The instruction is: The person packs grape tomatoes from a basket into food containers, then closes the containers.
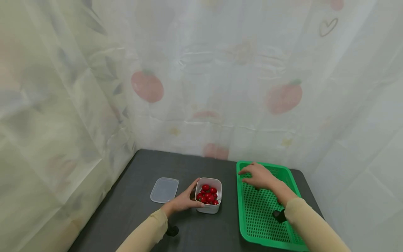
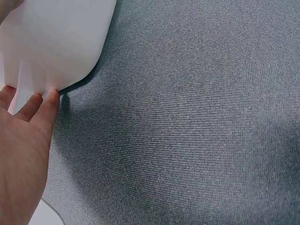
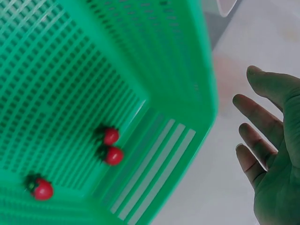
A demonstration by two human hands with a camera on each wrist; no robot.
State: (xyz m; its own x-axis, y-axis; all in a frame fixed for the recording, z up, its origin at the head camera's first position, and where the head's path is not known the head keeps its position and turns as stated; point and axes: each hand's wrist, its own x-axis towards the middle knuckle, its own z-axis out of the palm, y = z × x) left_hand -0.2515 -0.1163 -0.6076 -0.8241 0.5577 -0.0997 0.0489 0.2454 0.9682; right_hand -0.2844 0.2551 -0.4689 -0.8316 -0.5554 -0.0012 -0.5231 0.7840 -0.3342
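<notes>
A white square box (image 1: 209, 209) stands on the table with several cherry tomatoes (image 1: 208, 196) inside. My left hand (image 1: 183, 201) grips the box at its left side, thumb at the near corner and fingers along the left wall. In the left wrist view those fingers touch the white wall (image 2: 61, 42) low down. Over the far part of a green basket (image 1: 256, 224) hovers my right hand (image 1: 259, 176), fingers spread and holding nothing. Three cherry tomatoes (image 3: 113, 155) with green stems lie on the basket floor in the right wrist view.
Left of the box lies a flat translucent lid (image 1: 164, 190). The dark grey table (image 1: 185, 166) meets hanging curtains (image 1: 214, 105) printed with fruit at the back and sides. The basket's raised green rim (image 1: 240, 210) runs along the right.
</notes>
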